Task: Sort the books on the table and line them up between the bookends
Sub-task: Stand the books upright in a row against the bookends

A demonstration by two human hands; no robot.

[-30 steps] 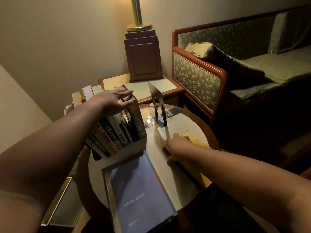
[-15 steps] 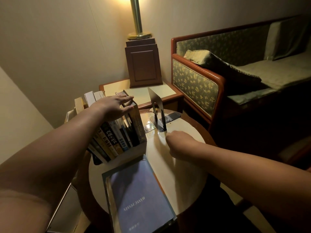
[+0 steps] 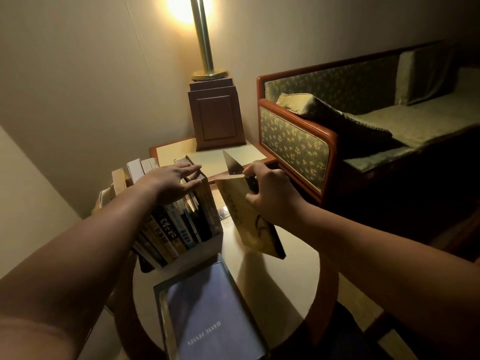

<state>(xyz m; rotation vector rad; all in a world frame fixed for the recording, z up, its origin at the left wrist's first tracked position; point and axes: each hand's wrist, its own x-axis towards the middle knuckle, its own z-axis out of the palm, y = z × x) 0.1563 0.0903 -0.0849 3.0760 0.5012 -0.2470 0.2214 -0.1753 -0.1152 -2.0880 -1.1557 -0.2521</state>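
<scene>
A row of books [image 3: 179, 224] stands spine-out on the left of the round table [image 3: 280, 289], leaning left. A yellow book [image 3: 249, 219] is held tilted above the table just right of the row. Behind it rises a dark metal bookend [image 3: 232, 162]. A blue-covered book [image 3: 210, 315] lies flat at the near edge.

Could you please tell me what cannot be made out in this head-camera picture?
- Bookend: its base is hidden behind the yellow book held in the right hand.
- Row of books: tops hidden under the left hand; most spine titles too dim.
- Blue book: near end cut off by the bottom edge.
- A left-hand bookend: none visible.
</scene>
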